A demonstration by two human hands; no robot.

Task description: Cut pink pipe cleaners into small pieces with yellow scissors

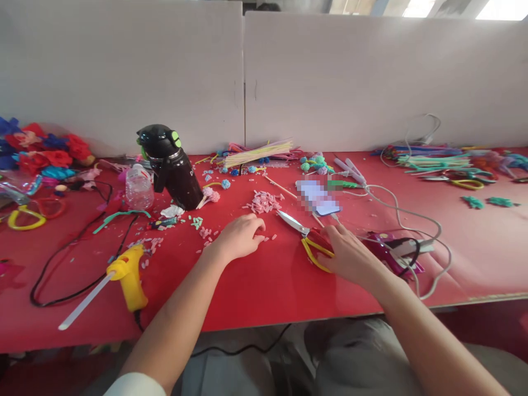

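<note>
My left hand (240, 236) rests low over the red tabletop, fingers loosely curled, with a gap between thumb and forefinger. Just beyond it lies a heap of short pink pipe-cleaner pieces (264, 202); a few loose ones lie by its fingertips. My right hand (350, 254) has its fingers on the handles of a pair of scissors (314, 254) with yellow and red grips. The scissors' blades lie slightly apart and point toward the pink heap. A thin stick (280, 187) runs from beyond the heap toward my right hand, passing by a phone (317, 197).
A yellow glue gun (132, 278) and its black cord lie left. Behind it stand a clear bottle (139, 188) and a black flask (177, 176). Pipe cleaners (259, 154) lie at the back. A white cable (398, 212) loops around a purple item (385, 250) at right.
</note>
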